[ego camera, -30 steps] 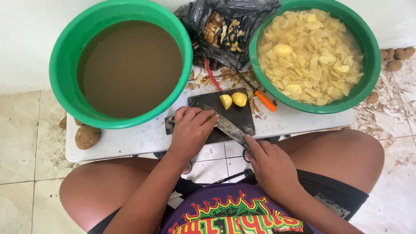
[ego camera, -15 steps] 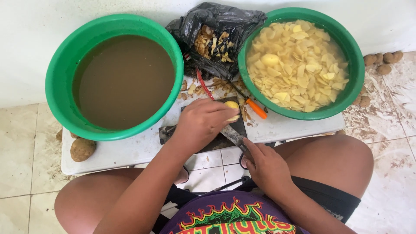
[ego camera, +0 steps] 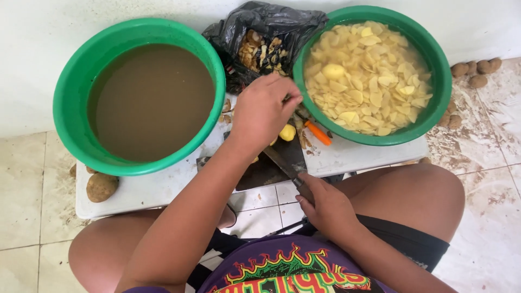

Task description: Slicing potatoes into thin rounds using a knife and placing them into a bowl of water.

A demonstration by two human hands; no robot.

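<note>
Green basin (ego camera: pixel 434 116) of potato slices (ego camera: pixel 369 76)

Both green basins (ego camera: pixel 70 108) look like glossy, smooth plastic. The black bag (ego camera: pixel 260 21) is crinkled, shiny plastic film. The knife (ego camera: pixel 279 163) blade is dull metal.

Two large round green plastic basins hem the small white table (ego camera: pixel 152 190): one of murky brown water (ego camera: pixel 146 97) on the left, one heaped with pale potato slices (ego camera: pixel 374 76) on the right. Between them a crumpled black plastic bag of peelings (ego camera: pixel 260 38) blocks the back, leaving only a narrow lane over the dark cutting board (ego camera: pixel 266 171).
</note>
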